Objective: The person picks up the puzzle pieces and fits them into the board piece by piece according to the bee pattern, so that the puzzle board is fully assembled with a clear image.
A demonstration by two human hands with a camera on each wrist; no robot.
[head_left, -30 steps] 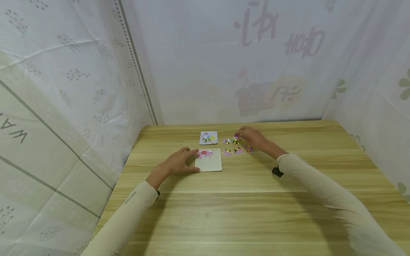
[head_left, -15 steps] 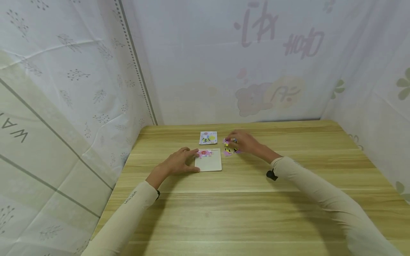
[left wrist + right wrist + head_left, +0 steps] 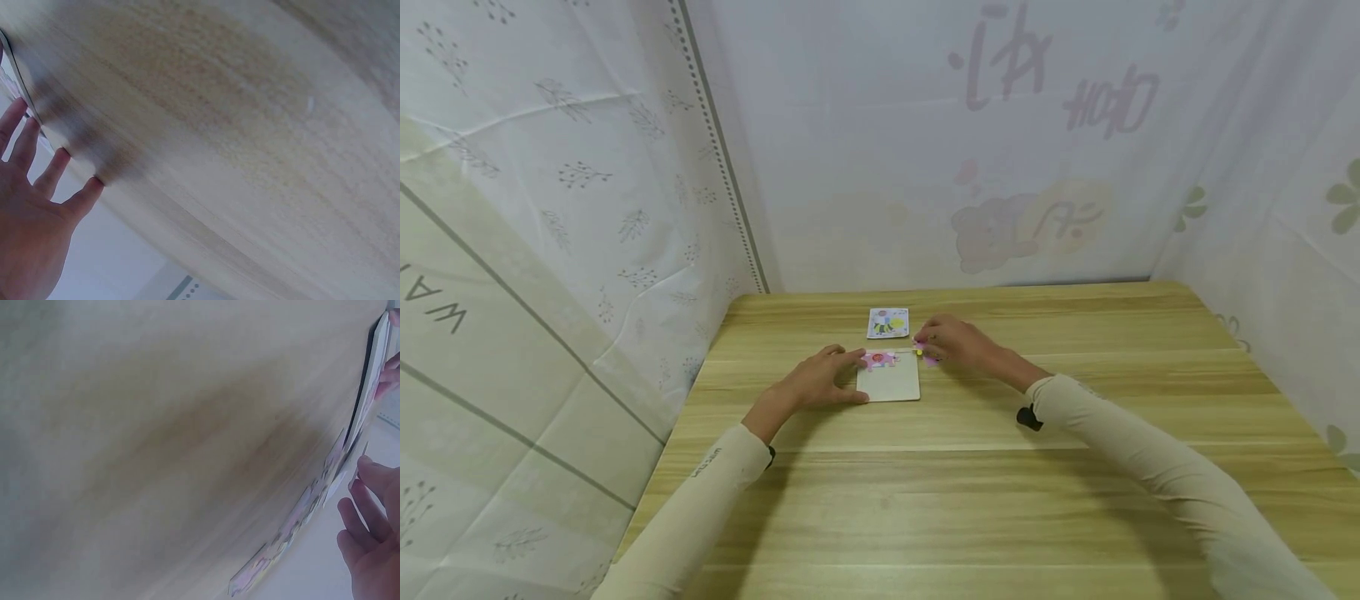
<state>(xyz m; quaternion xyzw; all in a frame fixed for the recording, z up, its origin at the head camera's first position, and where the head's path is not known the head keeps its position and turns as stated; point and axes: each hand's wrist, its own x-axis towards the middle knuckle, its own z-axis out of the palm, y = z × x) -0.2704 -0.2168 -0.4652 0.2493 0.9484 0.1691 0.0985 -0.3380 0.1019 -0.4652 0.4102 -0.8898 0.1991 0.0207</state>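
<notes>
A white square puzzle board (image 3: pixel 891 385) lies on the table, with joined pink puzzle pieces (image 3: pixel 880 359) along its far left side. My left hand (image 3: pixel 820 379) rests at the board's left edge, fingers spread, the thumb at the near corner and the fingertips by the pink pieces. Between thumb and index finger, my right hand (image 3: pixel 958 342) pinches a small puzzle piece (image 3: pixel 918 344) just over the board's far right corner. In the right wrist view this piece (image 3: pixel 359 470) appears nearly edge-on. Loose puzzle pieces (image 3: pixel 294 522) lie beneath the right hand, mostly hidden from the head view.
Beyond the board lies a square picture card (image 3: pixel 888 322) showing a bee. The wooden table (image 3: pixel 880 517) ends at pale printed curtains (image 3: pixel 865 167) at the back and sides.
My right hand has come left and nearer from the loose pieces to the board's right corner, now with a puzzle piece pinched. My left hand has stayed at the board.
</notes>
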